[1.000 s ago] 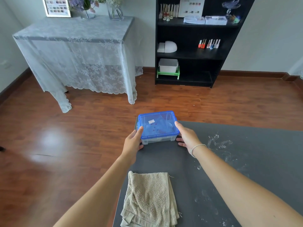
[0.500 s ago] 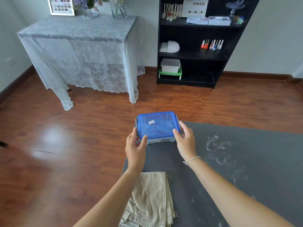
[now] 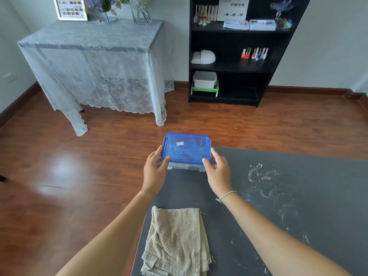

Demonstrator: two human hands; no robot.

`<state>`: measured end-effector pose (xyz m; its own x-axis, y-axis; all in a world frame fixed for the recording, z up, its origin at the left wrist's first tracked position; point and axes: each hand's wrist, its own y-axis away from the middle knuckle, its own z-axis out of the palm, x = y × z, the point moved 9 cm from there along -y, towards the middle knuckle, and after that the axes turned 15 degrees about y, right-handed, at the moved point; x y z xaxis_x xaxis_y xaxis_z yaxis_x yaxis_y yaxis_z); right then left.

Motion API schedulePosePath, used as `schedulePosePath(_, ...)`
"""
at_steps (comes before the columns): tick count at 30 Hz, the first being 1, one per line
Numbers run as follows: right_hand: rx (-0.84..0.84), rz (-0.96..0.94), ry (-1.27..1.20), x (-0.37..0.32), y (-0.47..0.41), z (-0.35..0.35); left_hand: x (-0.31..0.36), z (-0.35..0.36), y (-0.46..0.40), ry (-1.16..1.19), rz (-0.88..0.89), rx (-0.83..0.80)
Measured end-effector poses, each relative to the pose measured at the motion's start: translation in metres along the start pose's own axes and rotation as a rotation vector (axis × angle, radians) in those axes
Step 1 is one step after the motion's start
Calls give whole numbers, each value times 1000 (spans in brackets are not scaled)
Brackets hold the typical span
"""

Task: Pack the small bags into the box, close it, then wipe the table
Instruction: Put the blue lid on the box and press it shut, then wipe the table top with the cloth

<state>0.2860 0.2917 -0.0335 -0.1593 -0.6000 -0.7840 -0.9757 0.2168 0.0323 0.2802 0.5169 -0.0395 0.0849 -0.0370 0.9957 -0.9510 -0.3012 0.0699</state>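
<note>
Blue-lidded clear box (image 3: 186, 151) sits at the table's (image 3: 298, 216) far-left corner, lid on. Your left hand (image 3: 154, 172) and right hand (image 3: 218, 172) clasp its short sides, fingers wrapped at the lid's edges. Folded beige towel (image 3: 176, 242) lies at 6 o'clock from the box; white smears (image 3: 262, 180) at 3 o'clock.

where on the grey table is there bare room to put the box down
Bare, clean table lies between the blue-lidded box and the folded towel, under the wrists, and continues right of the towel. Further right is open but smeared with white residue. The far left corner is crowded: the box sits there with the left hand and right hand at its sides.
</note>
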Motion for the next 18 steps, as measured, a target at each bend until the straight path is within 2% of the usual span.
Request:
schedulePosePath(11, -78, 31, 4, 14, 19, 6, -2, -6, 6, -17, -32, -31)
schedulePosePath(13, -133, 11, 63, 21, 41, 12, -7, -14, 20, -109, -41, -58)
schedulePosePath(15, -249, -98, 218, 25, 68, 25, -18, -17, 36, -353, -31, -197)
schedulePosePath(18, -379, -284, 495, 27, 102, 44, -44, -19, 67, -638, -74, -498)
